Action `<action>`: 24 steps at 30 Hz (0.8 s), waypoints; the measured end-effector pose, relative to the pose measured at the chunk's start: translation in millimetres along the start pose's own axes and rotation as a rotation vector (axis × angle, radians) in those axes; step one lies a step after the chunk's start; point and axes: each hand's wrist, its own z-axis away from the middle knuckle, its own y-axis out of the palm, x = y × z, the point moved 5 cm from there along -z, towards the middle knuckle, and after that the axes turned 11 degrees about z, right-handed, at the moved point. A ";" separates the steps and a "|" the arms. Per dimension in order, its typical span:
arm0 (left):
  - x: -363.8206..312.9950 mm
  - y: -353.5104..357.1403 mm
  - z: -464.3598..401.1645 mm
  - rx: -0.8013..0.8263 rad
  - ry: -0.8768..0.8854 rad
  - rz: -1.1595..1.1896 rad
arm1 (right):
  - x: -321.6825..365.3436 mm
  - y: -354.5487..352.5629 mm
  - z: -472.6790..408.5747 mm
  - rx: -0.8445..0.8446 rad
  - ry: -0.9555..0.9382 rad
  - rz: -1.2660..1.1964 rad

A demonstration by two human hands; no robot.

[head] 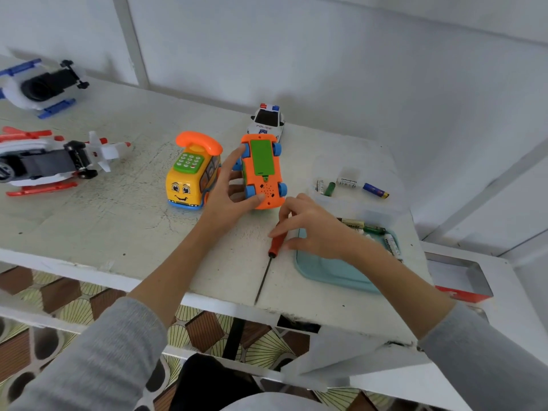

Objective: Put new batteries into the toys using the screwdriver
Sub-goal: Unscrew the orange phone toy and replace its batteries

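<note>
An orange toy car (264, 170) with blue wheels lies upside down on the white table (118, 221), its green battery cover facing up. My left hand (229, 188) grips it from the left side, thumb near its front end. My right hand (314, 229) pinches the red handle of a screwdriver (271, 253) that lies on the table, its thin shaft pointing toward the front edge. A clear box (353, 185) to the right holds loose batteries. More batteries lie on a teal tray (335, 274) under my right wrist.
A yellow telephone bus toy (192, 170) stands left of the orange car, a police car (268, 121) behind it. A red and white helicopter toy (56, 161) and a blue and white one (41, 84) lie at far left. The wall is close behind.
</note>
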 end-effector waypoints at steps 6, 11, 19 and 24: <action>1.2 -0.1 -1.2 -0.006 -0.003 -0.011 | 8.1 10.2 -5.8 -0.047 -0.092 0.105; 1.2 -0.9 -1.3 0.001 0.000 0.012 | 0.8 -2.9 1.8 -0.153 0.019 -0.067; -0.7 0.2 1.3 0.002 0.042 0.004 | -22.0 -41.3 27.3 -0.451 0.356 -0.250; -2.1 -0.4 2.8 -0.009 0.110 -0.063 | -25.7 -48.0 39.1 -0.514 0.442 -0.055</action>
